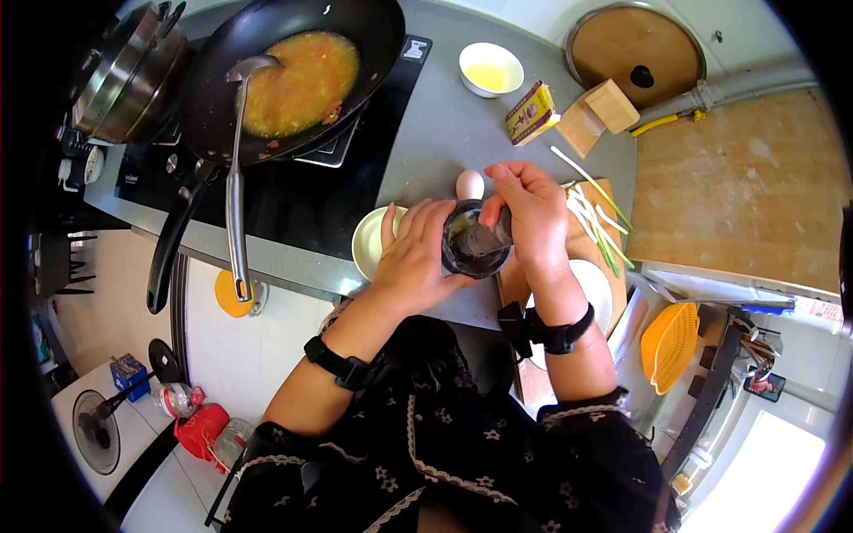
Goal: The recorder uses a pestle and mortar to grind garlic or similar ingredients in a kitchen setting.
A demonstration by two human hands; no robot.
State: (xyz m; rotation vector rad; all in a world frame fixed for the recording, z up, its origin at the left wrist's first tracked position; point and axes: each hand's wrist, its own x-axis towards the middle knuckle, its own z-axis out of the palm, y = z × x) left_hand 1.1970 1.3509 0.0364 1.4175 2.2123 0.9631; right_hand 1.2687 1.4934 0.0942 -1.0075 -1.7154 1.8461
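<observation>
A dark stone mortar (474,262) stands at the counter's front edge, tilted a little in view. My left hand (416,260) lies against its left side, fingers around the wall. My right hand (530,210) grips a grey stone pestle (485,236), whose lower end is inside the mortar. Some pale yellowish matter shows in the mortar; the pestle partly hides it. A white egg (470,185) sits just behind the mortar. Partly behind my left fingers is a pale green bowl (368,245). Under my right wrist, a white plate (595,286) rests on a wooden cutting board (616,200) with spring onions (593,216).
A black wok (220,86) with orange-yellow soup and a metal ladle (235,193) is on the stove, its handle (176,240) reaching over the front edge. Steel pots (126,86) stand left. Behind are a white bowl (491,70), a yellow box (531,114) and a round lid (636,50).
</observation>
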